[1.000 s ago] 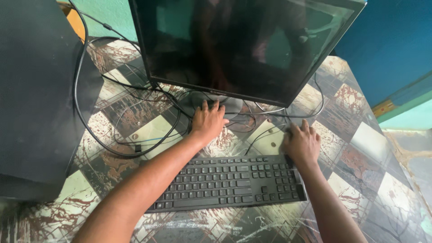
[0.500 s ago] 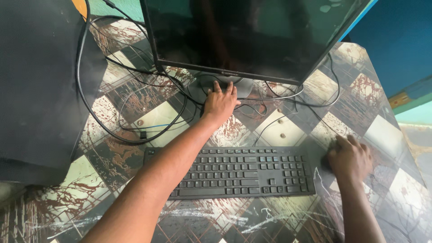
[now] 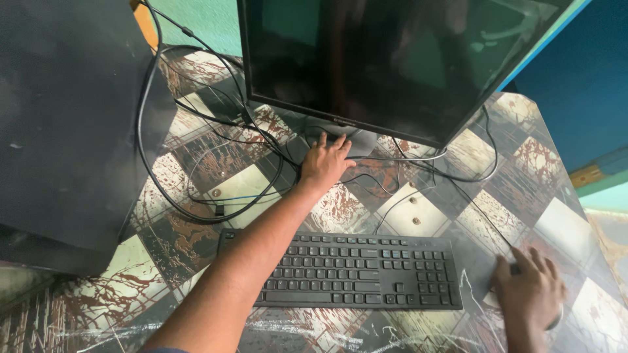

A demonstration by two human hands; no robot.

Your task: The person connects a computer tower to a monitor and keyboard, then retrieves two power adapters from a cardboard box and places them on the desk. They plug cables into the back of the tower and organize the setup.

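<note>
The right hand (image 3: 531, 294) has shifted right of the keyboard (image 3: 356, 269), cupping a mouse; the left hand (image 3: 326, 163) lies flat on the monitor base (image 3: 356, 138).

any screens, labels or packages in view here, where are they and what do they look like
Monitor: back centre of the table, wide black-framed rectangle, screen dark with dim reflections; left hand rests at its stand.
Small mark on the monitor's lower bezel: too small to make out.
Packages, signs: none visible.
</note>
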